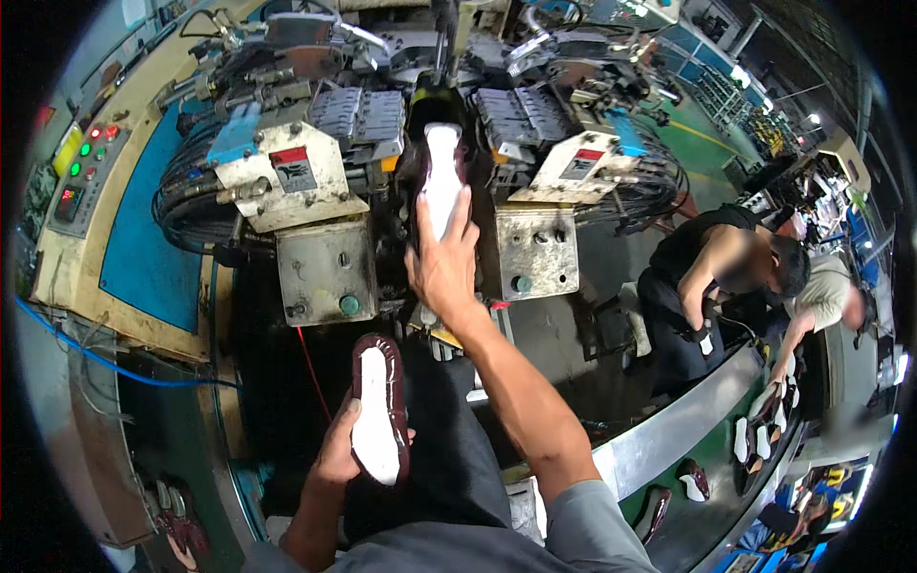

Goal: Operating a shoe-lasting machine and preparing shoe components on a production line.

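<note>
My left hand (340,446) grips a glossy dark-red shoe upper (397,390), held low in front of my lap. Its white insole board (375,430) faces up and its toe points away from me. My right hand (444,265) reaches forward to a second shoe upper (442,177), which sits bottom up in the middle of a machine. The fingers straddle the near end of this shoe, on its white bottom and sides. Its far end lies under the machine's dark central head (437,100).
Metal side blocks (358,119) and white guard plates (289,174) flank the shoe. A control panel (88,172) with lit buttons stands at left. To the right, a conveyor (669,420) carries several shoe uppers (694,479), with two people (712,286) beside it.
</note>
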The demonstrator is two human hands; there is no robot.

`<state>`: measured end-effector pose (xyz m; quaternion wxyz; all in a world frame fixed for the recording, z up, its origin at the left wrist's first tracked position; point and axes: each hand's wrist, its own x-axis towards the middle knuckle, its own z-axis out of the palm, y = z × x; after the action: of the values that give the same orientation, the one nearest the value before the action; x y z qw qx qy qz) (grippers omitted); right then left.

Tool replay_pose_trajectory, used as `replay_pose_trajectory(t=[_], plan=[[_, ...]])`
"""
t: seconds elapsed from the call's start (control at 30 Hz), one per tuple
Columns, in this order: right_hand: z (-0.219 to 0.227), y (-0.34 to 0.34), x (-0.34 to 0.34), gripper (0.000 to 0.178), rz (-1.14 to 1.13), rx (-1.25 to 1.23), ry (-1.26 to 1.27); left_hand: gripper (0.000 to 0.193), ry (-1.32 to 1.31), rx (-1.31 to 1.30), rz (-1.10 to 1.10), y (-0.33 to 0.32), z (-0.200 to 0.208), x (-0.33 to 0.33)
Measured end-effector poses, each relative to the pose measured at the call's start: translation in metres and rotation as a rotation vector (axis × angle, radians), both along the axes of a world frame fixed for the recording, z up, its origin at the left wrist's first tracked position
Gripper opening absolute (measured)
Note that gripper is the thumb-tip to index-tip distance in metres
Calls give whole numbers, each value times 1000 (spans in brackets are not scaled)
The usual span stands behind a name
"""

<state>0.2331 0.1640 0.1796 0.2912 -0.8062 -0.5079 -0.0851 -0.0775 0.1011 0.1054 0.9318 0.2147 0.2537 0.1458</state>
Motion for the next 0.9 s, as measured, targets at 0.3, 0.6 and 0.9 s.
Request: replay_pose_trajectory(t=[0.3, 0.6, 0.9], plan=[[18, 92, 69, 79, -26, -3, -87, 73, 47, 210, 38, 42, 23, 74], [55, 83, 58, 72, 44, 53, -21, 75, 271, 538, 74, 52, 7, 90], [13, 15, 14, 92, 285, 159, 89, 77, 304, 608, 189, 27, 8, 89]])
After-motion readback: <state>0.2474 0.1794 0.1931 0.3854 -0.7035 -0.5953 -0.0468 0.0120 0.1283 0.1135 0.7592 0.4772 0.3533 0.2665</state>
